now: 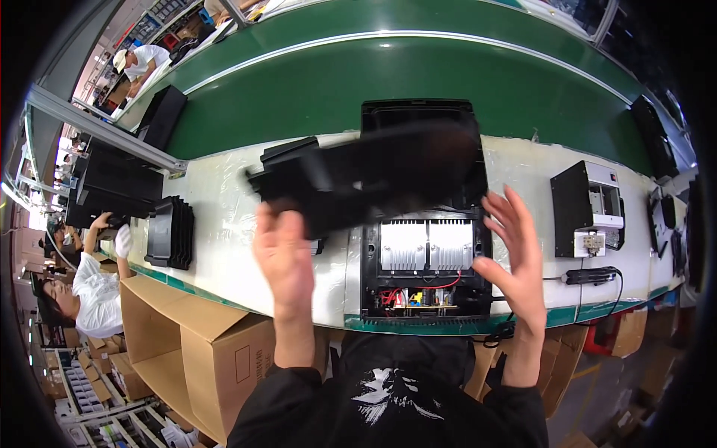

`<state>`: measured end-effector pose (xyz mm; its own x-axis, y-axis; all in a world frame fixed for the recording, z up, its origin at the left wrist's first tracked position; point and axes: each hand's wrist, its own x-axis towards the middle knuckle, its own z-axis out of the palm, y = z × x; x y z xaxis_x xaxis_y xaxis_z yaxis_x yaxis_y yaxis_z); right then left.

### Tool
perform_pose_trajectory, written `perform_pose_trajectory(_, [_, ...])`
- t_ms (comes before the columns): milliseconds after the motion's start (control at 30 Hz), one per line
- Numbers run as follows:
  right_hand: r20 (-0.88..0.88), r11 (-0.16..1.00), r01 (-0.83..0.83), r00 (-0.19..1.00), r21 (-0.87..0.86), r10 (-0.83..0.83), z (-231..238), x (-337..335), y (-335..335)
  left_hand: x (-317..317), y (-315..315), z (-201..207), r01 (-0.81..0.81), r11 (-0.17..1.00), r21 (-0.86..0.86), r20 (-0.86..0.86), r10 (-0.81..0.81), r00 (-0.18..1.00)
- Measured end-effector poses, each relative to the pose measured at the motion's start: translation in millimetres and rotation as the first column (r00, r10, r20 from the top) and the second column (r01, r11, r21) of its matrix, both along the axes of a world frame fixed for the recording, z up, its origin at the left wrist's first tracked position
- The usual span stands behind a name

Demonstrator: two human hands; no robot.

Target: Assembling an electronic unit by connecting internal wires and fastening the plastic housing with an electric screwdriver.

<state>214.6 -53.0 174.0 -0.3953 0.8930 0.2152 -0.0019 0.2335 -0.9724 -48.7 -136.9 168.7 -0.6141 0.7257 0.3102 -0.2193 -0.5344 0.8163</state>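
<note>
At left, an open cardboard box [153, 337] stands by the near edge of the white bench [224, 224]. The left hand [284, 254] is at the lower edge of a blurred black panel [388, 175]; whether its grip is closed cannot be told. The panel is over a black housing [396, 281] containing silver finned blocks [403, 246] and wires [387, 299]. The right hand [523, 261] is spread, grip released. A person [101, 299] in white sits far left; a green surface [299, 82] runs beyond.

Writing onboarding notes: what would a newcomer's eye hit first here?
A blurred black panel, slanting across the centre beside the left hand. Below it in view, two silvery finned blocks gleam inside an open black casing. Beyond the white worktop runs a broad green surface.
</note>
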Motion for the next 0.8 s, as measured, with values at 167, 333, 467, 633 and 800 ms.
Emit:
perform_pose_trajectory(167, [-0.146, 0.998, -0.043, 0.989, -0.045, 0.036, -8, -6, 26, 16, 38, -16, 0.188, 0.938, -0.292, -0.213, -0.255, 0.943])
perform_pose_trajectory(333, [-0.091, 0.993, 0.107, 0.991, 0.056, -0.102, 4, -8, 36, 6, 43, -15, 0.169, 0.944, -0.282, -0.332, -0.262, 0.906])
perform_pose_trajectory(467, [-0.419, 0.997, 0.072, 0.905, -0.024, -0.076, 3, 4, 43, 14, 46, -14, 0.260, 0.950, -0.175, -0.172, -0.289, 0.942])
perform_pose_trajectory(633, [-0.627, 0.930, -0.208, 0.778, -0.302, -0.029, -18, -11, 26, 40, 54, -20, 0.196, 0.978, -0.072, 0.099, -0.189, 0.977])
perform_pose_trajectory(800, [-0.602, 0.971, -0.145, 0.799, -0.190, 0.002, -7, -24, 22, 43, 55, -5, 0.175, 0.983, -0.060, 0.343, -0.145, 0.928])
